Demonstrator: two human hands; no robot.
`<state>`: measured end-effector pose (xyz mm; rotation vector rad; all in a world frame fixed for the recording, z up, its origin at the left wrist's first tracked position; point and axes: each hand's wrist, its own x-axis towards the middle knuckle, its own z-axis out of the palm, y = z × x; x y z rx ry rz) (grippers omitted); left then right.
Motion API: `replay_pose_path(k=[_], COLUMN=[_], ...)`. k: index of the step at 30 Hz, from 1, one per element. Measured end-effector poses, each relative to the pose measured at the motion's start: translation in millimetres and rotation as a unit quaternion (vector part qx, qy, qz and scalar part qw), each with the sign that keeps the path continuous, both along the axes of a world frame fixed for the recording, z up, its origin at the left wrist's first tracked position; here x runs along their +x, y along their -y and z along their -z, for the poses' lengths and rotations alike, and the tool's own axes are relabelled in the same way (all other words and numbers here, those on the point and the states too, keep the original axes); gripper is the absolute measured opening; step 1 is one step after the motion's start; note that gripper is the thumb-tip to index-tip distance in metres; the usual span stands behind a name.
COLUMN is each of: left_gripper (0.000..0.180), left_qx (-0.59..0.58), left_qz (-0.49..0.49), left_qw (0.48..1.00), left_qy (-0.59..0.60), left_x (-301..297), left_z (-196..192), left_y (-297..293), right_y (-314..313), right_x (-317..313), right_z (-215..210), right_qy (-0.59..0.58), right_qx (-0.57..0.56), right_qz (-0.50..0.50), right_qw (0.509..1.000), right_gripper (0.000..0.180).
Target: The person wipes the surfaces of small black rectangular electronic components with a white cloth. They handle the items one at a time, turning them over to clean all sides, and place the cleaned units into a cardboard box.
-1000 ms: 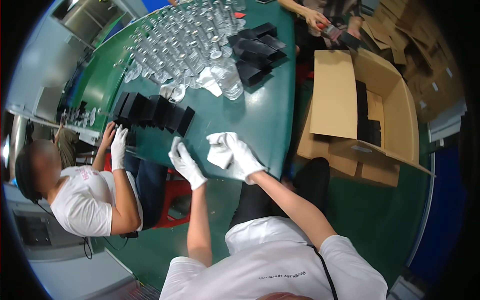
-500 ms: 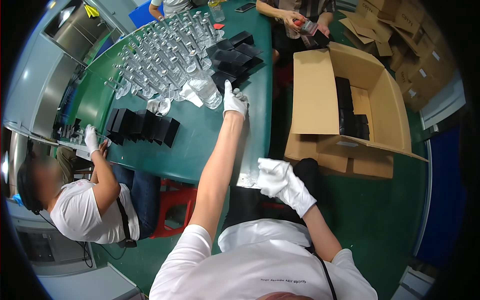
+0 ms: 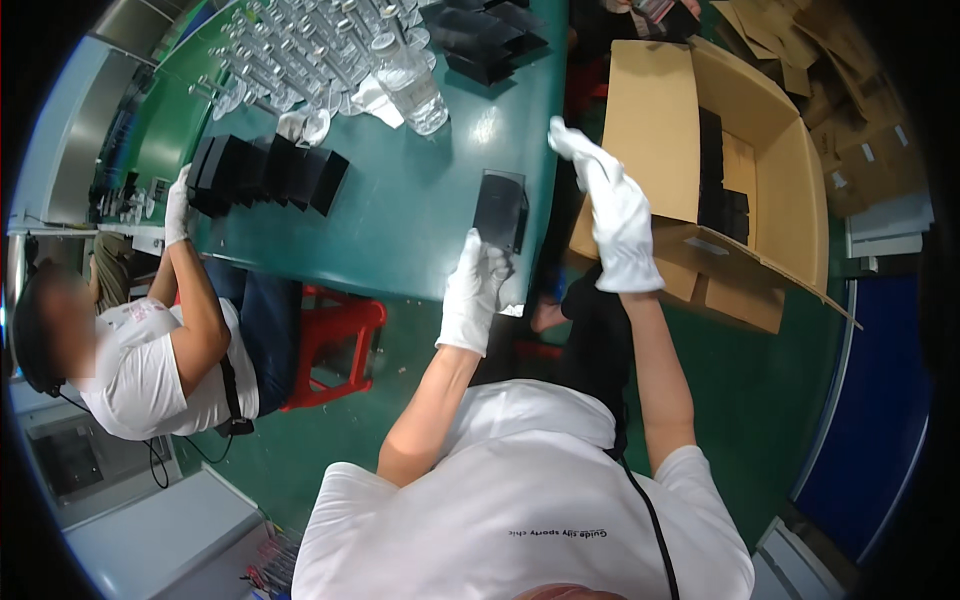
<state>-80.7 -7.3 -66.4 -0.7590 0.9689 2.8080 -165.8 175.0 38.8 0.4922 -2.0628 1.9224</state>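
Both my hands wear white gloves. My left hand (image 3: 474, 292) is closed around the near end of a black box (image 3: 499, 208) at the table's near right corner; the thumb lies along its left side. My right hand (image 3: 612, 205) is raised beside the table's right edge, next to the open carton, with its fingers stretched forward and nothing visible in them. More black boxes (image 3: 480, 45) lie heaped farther up the table. A clear bottle (image 3: 408, 85) stands left of them, beside a white cloth (image 3: 376, 103).
Many clear, stemmed pieces (image 3: 290, 55) crowd the far left of the green table (image 3: 400, 235). A co-worker's gloved hand (image 3: 178, 207) touches a row of black boxes (image 3: 265, 172). An open carton (image 3: 655, 130) holding black boxes stands at right, and a red stool (image 3: 335, 345) at left.
My left hand has drawn back from the heap to the near corner, now with a black box. My right hand has moved up and forward, its fingers stretched out.
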Motion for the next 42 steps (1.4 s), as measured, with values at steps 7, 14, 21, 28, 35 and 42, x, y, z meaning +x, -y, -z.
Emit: replay_pose_path(k=[7, 14, 21, 28, 35, 42], left_gripper=[0.051, 0.059, 0.037, 0.025, 0.008, 0.039], left_qx=[0.374, 0.402, -0.162, -0.686, -0.727, -0.71], left_qz=[0.058, 0.19, 0.122, 0.096, 0.086, 0.111], left_qw=[0.919, 0.894, 0.97, 0.615, 0.546, 0.61], left_qy=[-0.109, -0.047, -0.133, -0.376, -0.408, -0.333], left_x=[-4, -5, 4, 22, 21, 35], left_z=[7, -1, -37, -60, -60, -2], left_y=[10, 16, -2, -28, -15, -4], right_y=[77, 48, -48, -27, -6, 57], right_x=[9, 120, 121, 81, 72, 93], right_z=[43, 56, 95, 101, 24, 15], right_qy=[-0.203, -0.069, 0.155, 0.208, 0.068, -0.102], right_qx=[0.44, 0.26, 0.285, 0.026, 0.14, 0.393], right_qz=[0.01, -0.061, 0.102, 0.085, 0.015, 0.065], right_qw=[0.875, 0.961, 0.941, 0.974, 0.988, 0.912], right_gripper=[0.038, 0.032, 0.036, 0.036, 0.035, 0.029])
